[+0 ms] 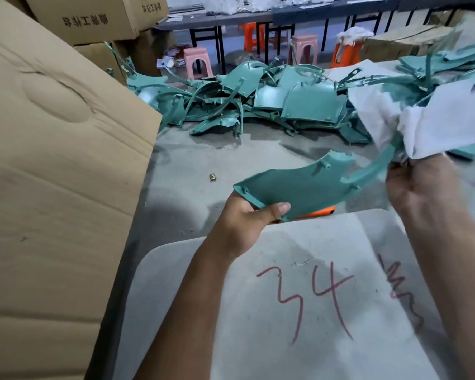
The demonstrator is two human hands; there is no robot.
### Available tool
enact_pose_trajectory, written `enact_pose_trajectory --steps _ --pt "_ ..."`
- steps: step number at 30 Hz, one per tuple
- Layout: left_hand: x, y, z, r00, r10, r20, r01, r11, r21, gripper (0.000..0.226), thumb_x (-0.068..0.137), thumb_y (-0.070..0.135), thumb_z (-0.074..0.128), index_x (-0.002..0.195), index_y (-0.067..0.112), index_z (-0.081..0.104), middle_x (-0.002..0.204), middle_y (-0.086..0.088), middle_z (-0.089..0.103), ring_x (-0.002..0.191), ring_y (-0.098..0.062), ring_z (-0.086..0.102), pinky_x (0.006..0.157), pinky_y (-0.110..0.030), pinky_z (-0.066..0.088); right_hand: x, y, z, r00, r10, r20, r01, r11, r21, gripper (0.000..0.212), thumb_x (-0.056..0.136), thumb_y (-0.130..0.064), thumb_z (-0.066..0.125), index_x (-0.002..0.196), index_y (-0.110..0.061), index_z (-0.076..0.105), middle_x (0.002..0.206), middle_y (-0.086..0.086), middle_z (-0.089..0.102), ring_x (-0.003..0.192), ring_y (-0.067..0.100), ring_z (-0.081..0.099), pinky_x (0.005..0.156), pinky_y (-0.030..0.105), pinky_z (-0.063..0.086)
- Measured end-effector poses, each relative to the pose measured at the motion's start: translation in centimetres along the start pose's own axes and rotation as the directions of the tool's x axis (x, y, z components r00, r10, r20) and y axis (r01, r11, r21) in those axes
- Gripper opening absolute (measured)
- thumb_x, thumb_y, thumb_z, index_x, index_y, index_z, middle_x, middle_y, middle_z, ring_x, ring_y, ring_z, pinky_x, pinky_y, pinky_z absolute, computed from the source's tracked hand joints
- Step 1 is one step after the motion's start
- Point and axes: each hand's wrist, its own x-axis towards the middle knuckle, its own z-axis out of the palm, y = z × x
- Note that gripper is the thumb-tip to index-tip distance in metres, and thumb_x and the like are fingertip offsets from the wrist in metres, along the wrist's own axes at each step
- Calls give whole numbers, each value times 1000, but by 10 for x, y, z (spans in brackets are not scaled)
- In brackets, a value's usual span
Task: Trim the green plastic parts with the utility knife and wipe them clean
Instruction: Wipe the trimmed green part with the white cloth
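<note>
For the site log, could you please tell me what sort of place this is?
Probably a factory or warehouse finishing area: a heap of green moulded plastic parts lies on the bare concrete floor, with stacked brown cardboard cartons and long dark worktables behind.

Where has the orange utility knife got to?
In the head view, the orange utility knife lies low at centre, mostly hidden under the green part held by the left hand.
</note>
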Motion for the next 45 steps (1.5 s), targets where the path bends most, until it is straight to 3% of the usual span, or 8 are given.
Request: enact_pose_trajectory --steps 10,14,17,23,27,32,41,45 --pt "7 8 -16 767 628 134 -346 228 910 45 85 13 83 128 23 71 143 -10 55 139 -31 42 114 -40 37 -53 50 21 801 530 278 -347 790 -506 33 86 -23 66 113 -5 71 115 15 74 101 31 69 83 38 62" --pt "9 12 -9 886 403 -229 -261 841 474 54 97 30 67 148 32 49 147 1 53 138 -14 49 114 -39 43 -45 44 12 891 350 290 -148 826 -545 13 68 -8 72 76 -9 82 85 9 79 76 20 76 69 27 62" --pt "8 11 -13 894 91 -439 -37 991 130 42 107 24 45 149 19 48 125 -12 70 114 -25 69 91 -47 59 -40 45 11 923 194 333 35 818 -573 12 75 -2 80 77 -13 83 86 7 78 73 21 73 63 32 60" --pt "8 9 -3 922 -120 -368 110 993 -48 58 90 17 73 143 19 50 116 -5 75 87 -31 75 46 -28 52 -38 54 14 944 74 323 151 772 -618 14 90 -13 66 81 -12 76 78 11 66 61 27 52 57 34 49" --pt "10 4 -8 887 151 -435 -67 977 203 51 84 8 75 132 9 58 115 -4 75 99 -21 74 75 -43 63 -39 55 10 958 196 209 -34 802 -596 20 81 1 73 94 -12 64 81 13 67 74 32 60 67 40 55" --pt "5 3 -4 909 331 -252 -184 863 470 27 82 12 74 101 14 55 96 0 75 90 -16 74 68 -43 62 -52 68 13 902 -2 432 328 656 -680 9 95 -11 73 104 -12 72 96 -4 78 90 12 74 80 30 59" --pt "6 13 -6 949 -61 -308 42 997 -68 19 80 19 76 99 15 74 100 -11 77 86 -28 74 74 -43 60 -68 70 17 788 -133 601 615 211 -760 47 99 -41 63 57 -29 45 52 -12 51 47 2 42 47 15 29" --pt "5 20 -14 934 -70 -351 -13 974 -227 15 80 15 74 93 18 79 97 -12 77 85 -31 73 74 -47 60 -68 60 26 945 -186 269 324 656 -682 51 106 -44 52 59 -29 68 52 -14 60 46 1 56 44 17 43"
